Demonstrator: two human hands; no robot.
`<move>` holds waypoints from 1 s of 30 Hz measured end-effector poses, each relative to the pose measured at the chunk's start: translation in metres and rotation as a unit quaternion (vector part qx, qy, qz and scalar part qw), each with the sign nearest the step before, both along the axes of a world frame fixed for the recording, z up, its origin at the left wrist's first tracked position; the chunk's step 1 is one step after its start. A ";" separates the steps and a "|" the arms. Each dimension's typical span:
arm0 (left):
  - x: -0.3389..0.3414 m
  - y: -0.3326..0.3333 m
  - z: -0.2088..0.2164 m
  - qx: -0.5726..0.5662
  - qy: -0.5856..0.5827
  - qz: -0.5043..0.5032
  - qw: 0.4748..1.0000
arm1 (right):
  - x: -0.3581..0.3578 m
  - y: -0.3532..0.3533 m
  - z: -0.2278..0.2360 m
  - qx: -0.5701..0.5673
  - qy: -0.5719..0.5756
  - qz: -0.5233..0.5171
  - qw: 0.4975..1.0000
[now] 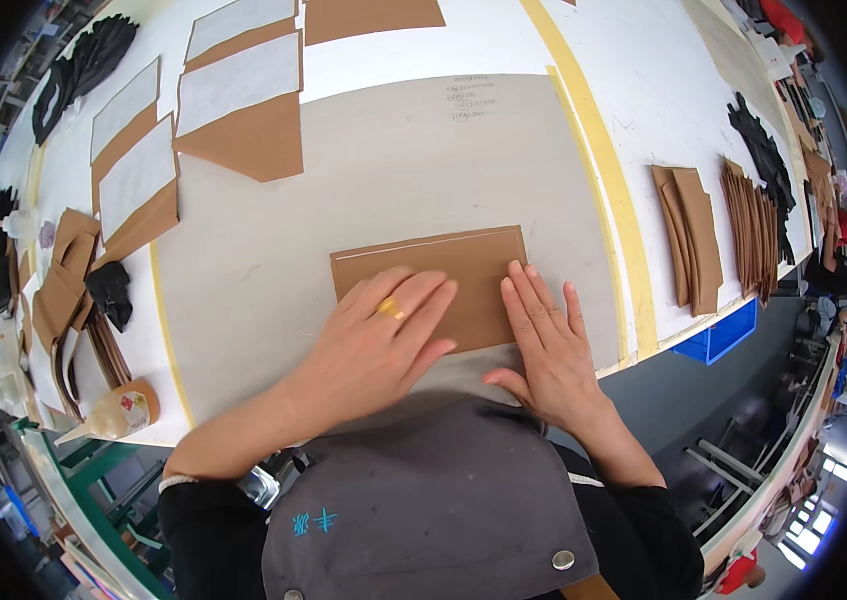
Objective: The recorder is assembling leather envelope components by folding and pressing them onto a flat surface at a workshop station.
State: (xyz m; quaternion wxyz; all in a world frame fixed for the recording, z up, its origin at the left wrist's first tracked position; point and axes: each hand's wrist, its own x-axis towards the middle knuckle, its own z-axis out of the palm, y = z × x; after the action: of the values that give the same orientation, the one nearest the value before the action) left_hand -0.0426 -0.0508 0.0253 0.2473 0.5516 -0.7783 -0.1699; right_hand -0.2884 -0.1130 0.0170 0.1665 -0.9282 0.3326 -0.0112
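Observation:
A brown rectangular panel (478, 285), leather-like, lies flat on the grey mat (243, 295) in front of me, with a pale line along its far edge. My left hand (383, 325), a yellow ring on one finger, rests over the panel's left and middle part, its fingers extended to the right and slightly bent. On the panel's right edge my right hand (553, 340) lies flat, fingers pointing away from me and thumb apart. Neither hand grips anything. The panel's near left part is hidden under my left hand and wrist.
Brown pieces with pale backing (238, 85) lie at the far left. Folded brown panels (685, 240) and a brown stack (749, 225) stand at the right, beside black pieces (763, 150). Near left are a glue bottle (123, 412), a black bundle (111, 295) and more brown pieces (65, 275). A blue crate (723, 335) sits below the table edge.

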 end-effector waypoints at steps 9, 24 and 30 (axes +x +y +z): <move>-0.005 -0.050 -0.038 0.052 -0.105 -0.081 0.990 | -0.005 -0.001 -0.011 0.003 -0.025 -0.020 0.999; -0.025 -0.073 -0.038 0.023 -0.105 -0.169 0.980 | -0.029 0.021 -0.017 -0.017 -0.071 -0.018 0.997; -0.024 -0.080 -0.042 0.024 -0.101 -0.111 0.988 | -0.023 0.020 -0.011 -0.025 -0.082 -0.029 0.996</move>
State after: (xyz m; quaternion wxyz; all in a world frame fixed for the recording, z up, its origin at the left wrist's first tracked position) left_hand -0.0663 -0.1309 -0.0167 0.1337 0.4818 -0.8514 -0.1582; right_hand -0.3112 -0.0933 0.0055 0.1697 -0.9181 0.3439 -0.1004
